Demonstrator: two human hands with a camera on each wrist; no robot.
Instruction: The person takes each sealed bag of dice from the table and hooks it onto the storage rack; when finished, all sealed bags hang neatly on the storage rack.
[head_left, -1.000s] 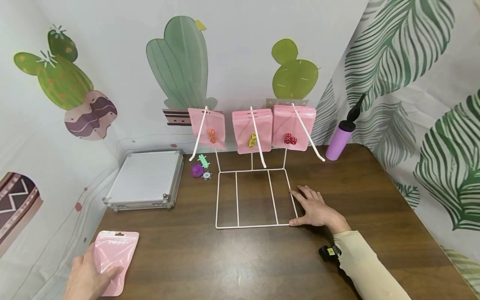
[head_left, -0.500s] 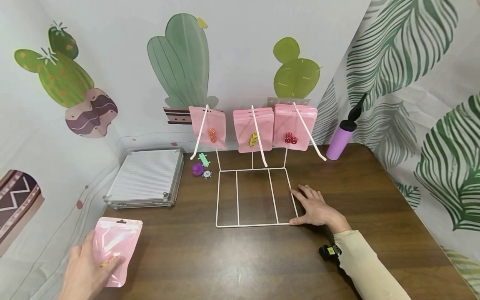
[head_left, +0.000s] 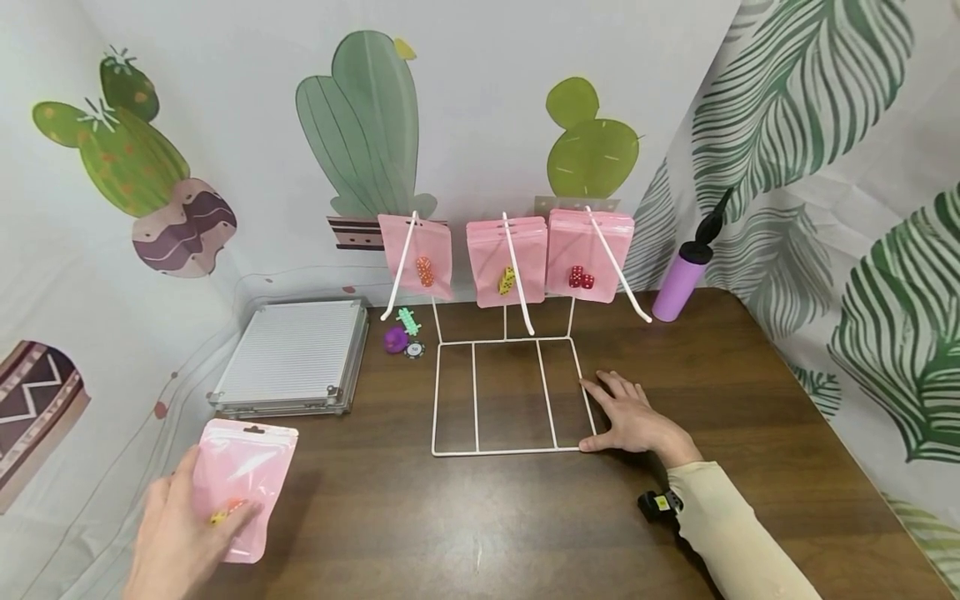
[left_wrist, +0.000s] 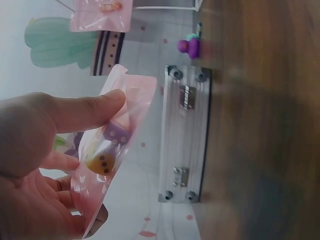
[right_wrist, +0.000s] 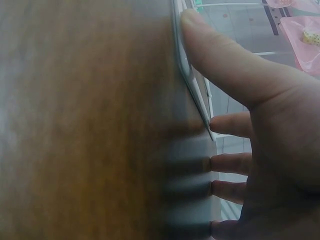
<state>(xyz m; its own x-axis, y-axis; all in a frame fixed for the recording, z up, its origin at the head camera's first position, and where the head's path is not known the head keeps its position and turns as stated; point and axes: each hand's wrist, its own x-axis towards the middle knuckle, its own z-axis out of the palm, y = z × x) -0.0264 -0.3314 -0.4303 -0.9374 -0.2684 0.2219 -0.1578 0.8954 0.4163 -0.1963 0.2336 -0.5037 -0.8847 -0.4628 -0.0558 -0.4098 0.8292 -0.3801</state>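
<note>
Your left hand [head_left: 176, 537] pinches a pink pouch [head_left: 242, 483], thumb [left_wrist: 82, 112] across its front and fingers curled behind; a yellow die [left_wrist: 101, 163] sits inside just below the thumb, with what may be a second piece beside it, too blurred to tell. Your right hand [head_left: 633, 417] lies flat on the table [head_left: 750, 400], fingers straight, thumb [right_wrist: 225, 65] and fingertips touching the edge of the white wire rack's [head_left: 506, 396] base.

Left hand [left_wrist: 35, 165] pinching pink pouch [left_wrist: 117, 145], thumb [left_wrist: 82, 111] across front, fingers behind. Yellow-orange dotted die [left_wrist: 101, 162] visible inside pouch. Ribbed metal case [left_wrist: 182, 135] lying flat just beyond on wooden table [left_wrist: 260, 125]. Purple toy [left_wrist: 187, 46] past case. Another pink pouch [left_wrist: 100, 12] hanging at top.
</note>
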